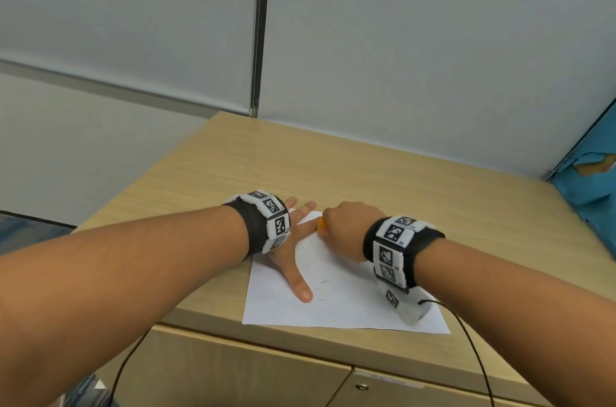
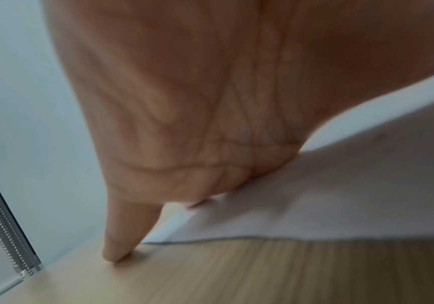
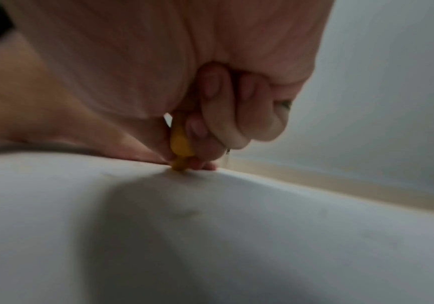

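A white sheet of paper (image 1: 346, 293) with faint pencil marks lies on the wooden desk (image 1: 383, 173). My left hand (image 1: 293, 246) lies flat on the sheet's upper left part, fingers spread and straight, the thumb pointing toward me. In the left wrist view the palm (image 2: 210, 123) presses the paper (image 2: 340, 195) and one fingertip touches the bare wood. My right hand (image 1: 346, 226) is curled round a small yellow object (image 1: 321, 225), perhaps an eraser. The right wrist view shows that yellow object (image 3: 180, 144) pinched between fingers and thumb, its tip against the paper (image 3: 236, 236).
A grey wall stands behind the desk, with a metal strip (image 1: 258, 39) at its corner. A blue item (image 1: 593, 179) sits at the desk's right edge. Black cables (image 1: 473, 350) hang over the front edge above the cabinet doors (image 1: 266, 373).
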`<state>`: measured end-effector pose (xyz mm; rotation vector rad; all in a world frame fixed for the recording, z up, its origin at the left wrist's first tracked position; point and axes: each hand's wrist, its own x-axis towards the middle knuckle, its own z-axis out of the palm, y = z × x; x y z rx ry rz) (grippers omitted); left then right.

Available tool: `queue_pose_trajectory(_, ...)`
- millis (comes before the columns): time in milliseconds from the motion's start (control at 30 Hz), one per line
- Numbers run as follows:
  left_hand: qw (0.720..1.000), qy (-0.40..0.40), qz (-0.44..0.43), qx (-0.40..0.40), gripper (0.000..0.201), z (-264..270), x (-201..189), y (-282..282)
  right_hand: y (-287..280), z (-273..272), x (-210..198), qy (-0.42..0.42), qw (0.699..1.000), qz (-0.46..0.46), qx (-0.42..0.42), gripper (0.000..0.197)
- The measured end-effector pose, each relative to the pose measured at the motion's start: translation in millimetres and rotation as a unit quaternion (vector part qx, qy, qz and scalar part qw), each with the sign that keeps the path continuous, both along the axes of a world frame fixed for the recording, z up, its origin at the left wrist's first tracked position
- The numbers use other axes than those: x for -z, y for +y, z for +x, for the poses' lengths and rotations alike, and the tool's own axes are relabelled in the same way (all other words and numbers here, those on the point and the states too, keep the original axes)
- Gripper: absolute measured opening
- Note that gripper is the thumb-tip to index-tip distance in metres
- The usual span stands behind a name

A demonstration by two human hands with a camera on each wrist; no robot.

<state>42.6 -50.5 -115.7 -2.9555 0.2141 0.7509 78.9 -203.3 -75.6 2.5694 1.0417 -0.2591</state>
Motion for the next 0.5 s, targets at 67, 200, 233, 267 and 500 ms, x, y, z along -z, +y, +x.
queue_pose_trajectory(67, 1.0, 0.005, 0.013, -0.002, 0.147, 1, -1, 1, -1, -20, 5, 0.033, 0.999, 0.012, -0.035, 0.031)
queue_pose_trajectory(200, 1.0, 0.009, 0.022, 0.0, 0.148, 1, -3, -1, -8, -29, 0, 0.057, 0.996, 0.026, -0.064, 0.034)
queue_pose_trajectory(233, 1.0, 0.008, 0.022, -0.001, 0.147, 0, -3, -1, -5, -15, -3, 0.034, 0.998, 0.01, -0.046, 0.033)
queue_pose_trajectory(267, 1.0, 0.004, 0.019, -0.003, 0.145, 0, -1, -1, -2, -5, -6, 0.009, 1.0, -0.002, -0.027, 0.032)
queue_pose_trajectory(500, 0.999, 0.017, 0.034, -0.002, 0.153, 3, -4, -3, -6, -55, -4, 0.08, 0.994, -0.004, -0.073, 0.035)
